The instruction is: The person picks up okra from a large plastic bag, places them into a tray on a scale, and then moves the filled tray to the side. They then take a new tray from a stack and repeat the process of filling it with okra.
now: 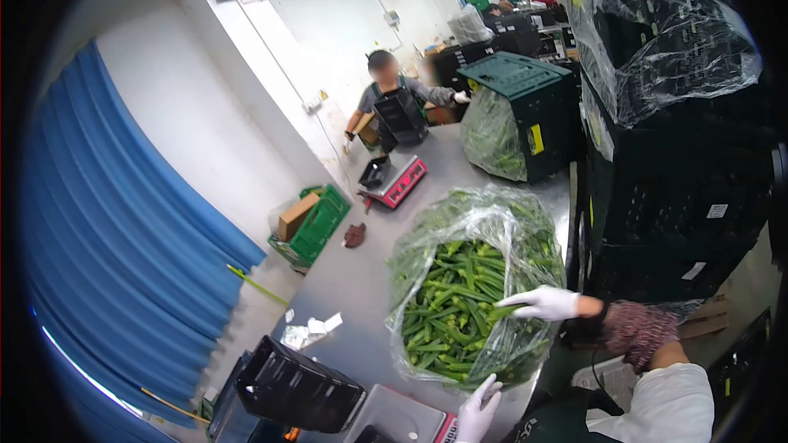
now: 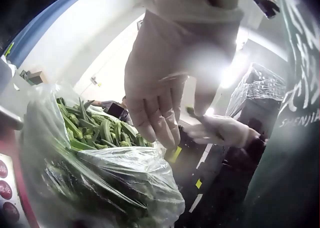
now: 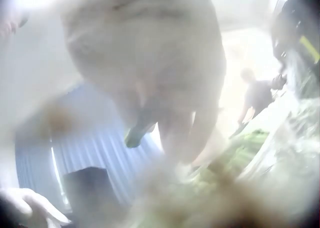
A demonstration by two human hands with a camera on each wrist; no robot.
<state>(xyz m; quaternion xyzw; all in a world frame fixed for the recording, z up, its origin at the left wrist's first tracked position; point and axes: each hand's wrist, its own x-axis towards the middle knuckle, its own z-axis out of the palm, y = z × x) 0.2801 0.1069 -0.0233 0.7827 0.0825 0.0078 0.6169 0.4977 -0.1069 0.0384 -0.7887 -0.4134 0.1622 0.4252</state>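
A large clear plastic bag [image 1: 400,312] stands on the metal table with its mouth spread wide, full of green okra pods [image 1: 460,291]. Over the bag's right side, my white-gloved right hand [image 1: 548,303] holds an okra pod [image 3: 134,137], whose tip sticks out beside the fingers. My left hand [image 1: 478,414], also gloved, is at the bag's near edge. Its fingers [image 2: 157,115] extend loosely, with nothing held. The right wrist view is hazy, and its lower part is blurred.
A scale [image 1: 402,418] with a black crate [image 1: 300,385] beside it is at the near left. Another scale [image 1: 396,184] stands farther back, before a person [image 1: 394,102]. Dark stacked crates [image 1: 673,189] rise close on the right. Paper scraps [image 1: 310,331] lie left of the bag.
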